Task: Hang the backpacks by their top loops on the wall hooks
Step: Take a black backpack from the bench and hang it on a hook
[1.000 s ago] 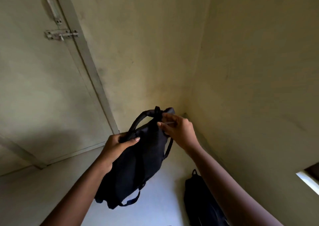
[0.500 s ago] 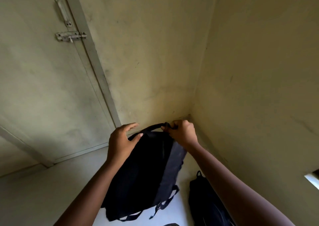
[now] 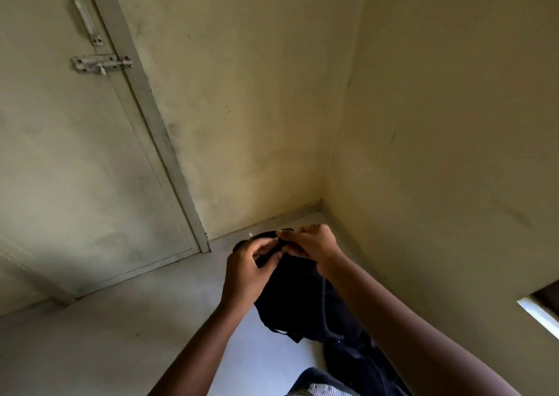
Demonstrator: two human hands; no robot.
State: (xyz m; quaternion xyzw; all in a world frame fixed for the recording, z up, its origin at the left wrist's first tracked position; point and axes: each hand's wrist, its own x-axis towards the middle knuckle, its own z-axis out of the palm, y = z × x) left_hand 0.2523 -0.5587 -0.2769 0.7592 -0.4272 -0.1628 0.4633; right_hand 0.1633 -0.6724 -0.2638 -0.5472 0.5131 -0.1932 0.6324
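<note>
- Since half a second ago the left hand (image 3: 246, 270) has closed in from the backpack's side to meet the right hand (image 3: 311, 244) at the top of the black backpack (image 3: 298, 292), and the bag hangs lower in the head view, its top now level with the foot of the wall.
- Nearest the camera, a strip of striped cloth (image 3: 320, 391) and dark fabric shows at the bottom edge, between the two bare forearms.
- A second black backpack (image 3: 360, 362) lies on the pale floor (image 3: 121, 335) just under the right forearm, partly hidden by it; the held bag's lower edge overlaps it in the picture.
- Both hands pinch the dark top loop (image 3: 279, 239) of the held backpack, fingers curled shut around the strap; the bag hangs below them, clear of the floor, close to the corner.
- No brand, label or writing can be read on either bag; both are too dark.
- At right, a white ledge (image 3: 538, 314) juts from the yellowed side wall (image 3: 453, 123).
- Beyond the hands, the two walls meet in a corner (image 3: 322, 202).
- Farthest left, a pale door (image 3: 60, 168) carries a metal slide bolt (image 3: 101, 64) and, above it, a handle (image 3: 84, 17).
</note>
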